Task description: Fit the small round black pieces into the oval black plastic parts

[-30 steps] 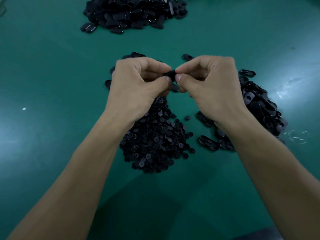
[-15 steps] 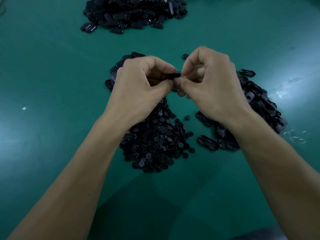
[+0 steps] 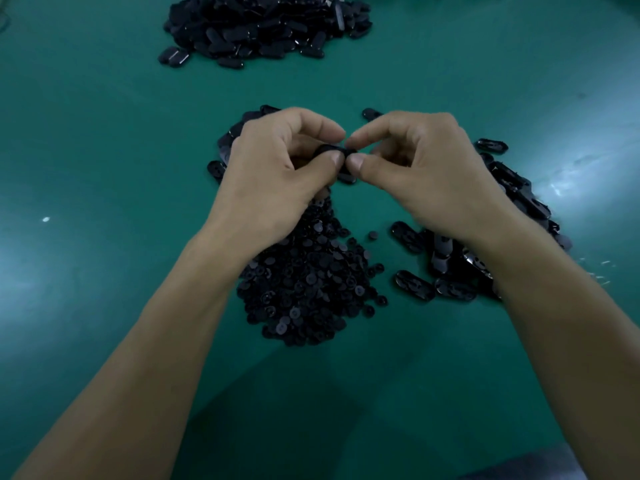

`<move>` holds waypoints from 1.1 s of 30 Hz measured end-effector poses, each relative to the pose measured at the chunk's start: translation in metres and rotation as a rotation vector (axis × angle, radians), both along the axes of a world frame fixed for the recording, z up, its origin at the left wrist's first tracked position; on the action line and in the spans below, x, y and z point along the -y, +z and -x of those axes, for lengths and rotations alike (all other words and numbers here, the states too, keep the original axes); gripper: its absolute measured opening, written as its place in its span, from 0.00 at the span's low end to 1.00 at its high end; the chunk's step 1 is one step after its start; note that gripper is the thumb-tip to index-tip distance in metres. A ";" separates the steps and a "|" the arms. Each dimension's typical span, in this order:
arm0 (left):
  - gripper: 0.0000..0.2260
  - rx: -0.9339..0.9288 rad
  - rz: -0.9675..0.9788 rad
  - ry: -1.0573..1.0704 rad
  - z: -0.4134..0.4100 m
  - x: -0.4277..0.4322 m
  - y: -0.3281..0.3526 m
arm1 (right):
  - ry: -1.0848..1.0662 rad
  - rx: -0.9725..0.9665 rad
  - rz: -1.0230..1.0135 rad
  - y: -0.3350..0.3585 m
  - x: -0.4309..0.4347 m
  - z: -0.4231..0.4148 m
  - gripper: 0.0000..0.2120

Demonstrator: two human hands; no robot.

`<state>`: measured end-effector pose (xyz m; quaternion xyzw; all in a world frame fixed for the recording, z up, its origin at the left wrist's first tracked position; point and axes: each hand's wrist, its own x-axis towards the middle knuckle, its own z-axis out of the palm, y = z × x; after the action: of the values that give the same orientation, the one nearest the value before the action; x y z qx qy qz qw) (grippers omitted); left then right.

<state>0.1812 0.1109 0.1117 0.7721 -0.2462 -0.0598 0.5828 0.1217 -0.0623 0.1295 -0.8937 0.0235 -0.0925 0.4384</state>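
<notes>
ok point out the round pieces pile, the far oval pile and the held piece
round pieces pile (image 3: 304, 292): head view, heap's middle
far oval pile (image 3: 266, 26): head view, heap's middle
held piece (image 3: 327, 149): head view, its exposed top edge

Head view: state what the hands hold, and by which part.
Left hand and right hand pinch one small black part, thumb and forefinger, at opposite ends.

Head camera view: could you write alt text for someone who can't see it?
A left hand and right hand pinch a black part between them above a green table. Below lies a heap of round pieces, with oval parts to the right and a far pile beyond.
</notes>
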 end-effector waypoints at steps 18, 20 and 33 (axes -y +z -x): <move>0.06 -0.151 0.065 0.003 0.003 -0.001 0.006 | 0.013 -0.017 -0.291 -0.005 0.000 -0.001 0.04; 0.06 -0.155 0.070 -0.004 0.003 -0.001 0.006 | 0.005 -0.012 -0.310 -0.005 -0.002 -0.001 0.05; 0.06 -0.068 -0.025 0.043 0.001 -0.005 0.003 | 0.023 -0.018 -0.241 -0.012 -0.004 -0.001 0.07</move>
<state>0.1803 0.1159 0.1148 0.7818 -0.2089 -0.0764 0.5825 0.1232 -0.0585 0.1179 -0.8355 0.0281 -0.0759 0.5436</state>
